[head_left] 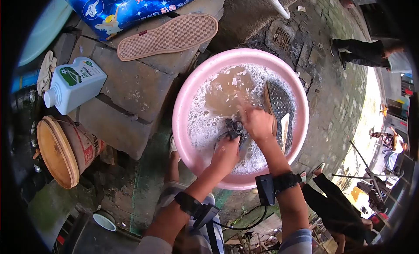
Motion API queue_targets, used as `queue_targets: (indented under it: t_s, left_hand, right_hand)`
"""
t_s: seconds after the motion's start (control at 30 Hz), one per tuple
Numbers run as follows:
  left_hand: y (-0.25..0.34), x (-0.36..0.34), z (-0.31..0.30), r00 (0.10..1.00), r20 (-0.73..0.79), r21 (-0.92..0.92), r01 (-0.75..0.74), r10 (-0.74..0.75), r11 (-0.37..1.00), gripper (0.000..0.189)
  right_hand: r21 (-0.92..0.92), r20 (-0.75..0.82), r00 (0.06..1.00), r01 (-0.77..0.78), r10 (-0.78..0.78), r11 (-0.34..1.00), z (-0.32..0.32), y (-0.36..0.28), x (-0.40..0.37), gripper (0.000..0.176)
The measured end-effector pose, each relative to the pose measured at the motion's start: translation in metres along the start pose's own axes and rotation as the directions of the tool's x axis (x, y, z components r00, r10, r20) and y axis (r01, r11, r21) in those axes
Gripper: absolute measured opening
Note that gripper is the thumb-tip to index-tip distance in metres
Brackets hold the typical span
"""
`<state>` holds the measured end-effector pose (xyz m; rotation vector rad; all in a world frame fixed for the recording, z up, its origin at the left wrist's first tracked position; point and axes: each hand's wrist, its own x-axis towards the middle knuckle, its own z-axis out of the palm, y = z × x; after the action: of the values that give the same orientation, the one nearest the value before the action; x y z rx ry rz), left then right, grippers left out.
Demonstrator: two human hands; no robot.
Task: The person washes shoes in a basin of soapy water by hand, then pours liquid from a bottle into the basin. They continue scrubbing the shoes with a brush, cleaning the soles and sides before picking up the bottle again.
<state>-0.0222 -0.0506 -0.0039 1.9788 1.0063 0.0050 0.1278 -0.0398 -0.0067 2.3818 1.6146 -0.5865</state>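
Note:
A pink basin [184, 101] holds murky, foamy water. My left hand [225, 152] is closed on a dark, wet object [234, 128] at the water's surface; its kind is not clear. Close beside it on the right, my right hand [258, 122] is over the water with its fingers bent and smeared by motion, so what they hold cannot be made out. Along the basin's right wall rests a shoe [279, 99] with its dark, studded sole showing. A pale, narrow strip [285, 129] lies against that sole.
On the stone slab [126, 94] are a checked insole [168, 37], a blue detergent bag [131, 9] and a light blue bottle [76, 84]. A lidded bucket [65, 151] stands at left. A drain grate [282, 37] lies beyond the basin. Other people stand at right.

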Motion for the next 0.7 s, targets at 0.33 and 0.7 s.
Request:
queue_targets:
  t_s: [0.33,0.7]
  left_hand:
    - [0.015,0.003,0.010,0.831,0.431,-0.814,0.189,-0.352,-0.550,0.039]
    - [0.026,0.004,-0.005,0.879,0.220,-0.931,0.059,-0.424,-0.360,0.018]
  right_hand:
    - [0.796,-0.192,0.974,0.082,0.122,0.600,0.011,-0.003,-0.044,0.037]
    - [0.944,-0.062,0.991,0.020,0.116,0.330,-0.046,-0.005,-0.129,0.039]
